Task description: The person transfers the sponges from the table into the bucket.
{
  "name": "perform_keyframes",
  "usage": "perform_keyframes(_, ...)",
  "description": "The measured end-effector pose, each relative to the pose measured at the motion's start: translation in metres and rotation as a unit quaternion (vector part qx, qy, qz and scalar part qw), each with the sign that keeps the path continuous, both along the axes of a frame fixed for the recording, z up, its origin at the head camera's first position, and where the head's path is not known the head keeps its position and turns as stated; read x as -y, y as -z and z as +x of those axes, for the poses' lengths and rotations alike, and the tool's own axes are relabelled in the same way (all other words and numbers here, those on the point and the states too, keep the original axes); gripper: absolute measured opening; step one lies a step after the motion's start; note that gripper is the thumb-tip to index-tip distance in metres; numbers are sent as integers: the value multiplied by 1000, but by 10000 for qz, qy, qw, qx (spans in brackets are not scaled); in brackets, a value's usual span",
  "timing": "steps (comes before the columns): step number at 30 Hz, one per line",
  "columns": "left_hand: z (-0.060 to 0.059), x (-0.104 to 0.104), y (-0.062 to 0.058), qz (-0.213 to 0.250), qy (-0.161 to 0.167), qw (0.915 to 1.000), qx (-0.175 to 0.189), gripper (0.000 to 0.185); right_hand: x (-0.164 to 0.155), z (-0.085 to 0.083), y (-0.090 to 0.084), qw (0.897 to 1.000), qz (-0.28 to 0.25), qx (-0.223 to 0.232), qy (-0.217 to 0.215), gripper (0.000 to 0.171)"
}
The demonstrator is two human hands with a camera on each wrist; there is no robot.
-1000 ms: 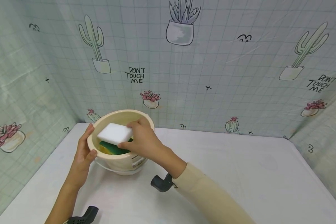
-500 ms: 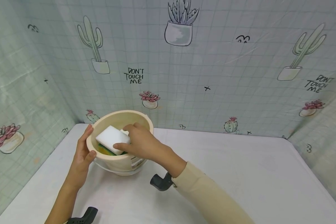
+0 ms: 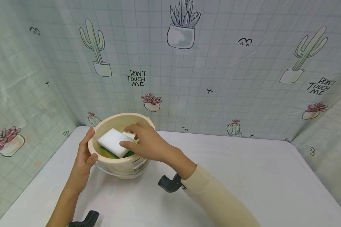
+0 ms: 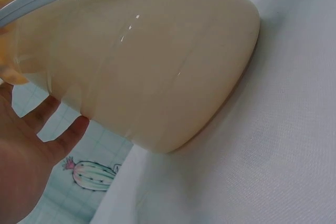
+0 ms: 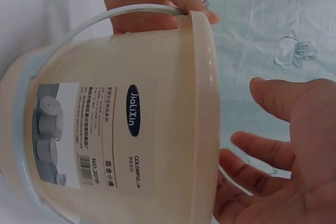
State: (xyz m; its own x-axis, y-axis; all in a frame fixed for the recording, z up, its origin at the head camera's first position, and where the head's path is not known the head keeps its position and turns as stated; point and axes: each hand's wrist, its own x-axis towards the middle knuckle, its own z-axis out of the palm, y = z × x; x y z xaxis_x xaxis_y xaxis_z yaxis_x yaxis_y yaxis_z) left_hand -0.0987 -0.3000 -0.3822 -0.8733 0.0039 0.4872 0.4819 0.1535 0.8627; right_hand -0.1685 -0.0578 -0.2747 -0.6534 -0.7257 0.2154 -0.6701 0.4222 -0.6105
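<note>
A cream plastic bucket (image 3: 122, 162) stands at the table's back left. Inside it a white sponge block (image 3: 111, 142) lies on a green and yellow sponge (image 3: 107, 152). My left hand (image 3: 88, 144) grips the bucket's left rim, thumb outside. My right hand (image 3: 130, 138) hovers over the bucket's mouth, fingers resting on the white sponge. In the right wrist view the right hand (image 5: 283, 150) shows relaxed, spread fingers with nothing between them, beside the bucket (image 5: 131, 119). The left wrist view shows the left hand (image 4: 31, 156) beside the bucket's wall (image 4: 157, 66).
The white table (image 3: 244, 176) stretches right and forward. A cactus-print curtain (image 3: 210, 63) closes the back and both sides. The bucket has a pale handle (image 5: 105, 19) and a printed label (image 5: 89, 135). Black wrist mounts (image 3: 170, 184) sit on both arms.
My right hand lowered the white sponge into the bucket onto the green sponge and loosened its grip. The left hand stayed on the rim.
</note>
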Motion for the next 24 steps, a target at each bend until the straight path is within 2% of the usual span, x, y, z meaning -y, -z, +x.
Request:
perform_keyframes(4, -3, 0, 0, -78, -35, 10000, 51, 64, -15, 0, 0, 9986, -509, -53, -95, 45)
perform_keyframes(10, -1, -1, -4, -718, -524, 9960, -85, 67, -40, 4, 7, 9943, -1049, -191, -44, 41)
perform_keyframes(13, 1, -3, -7, -1192, -1034, 9874, -145, 67, -54, 6, 13, 9921, -1201, -360, 48, 39)
perform_keyframes(16, 4, -6, -12, -1656, -1585, 9731, -250, 65, -69, 7, 20, 9914, -1204, -480, 175, 38)
perform_keyframes(21, 5, -11, -24, -1932, -1972, 9597, -527, 60, -107, 9, 36, 9895, -1219, -688, 361, 37)
perform_keyframes(24, 5, -17, -32, -2153, -2308, 9458, -769, 56, -139, 10, 50, 9880, -1150, -828, 614, 37)
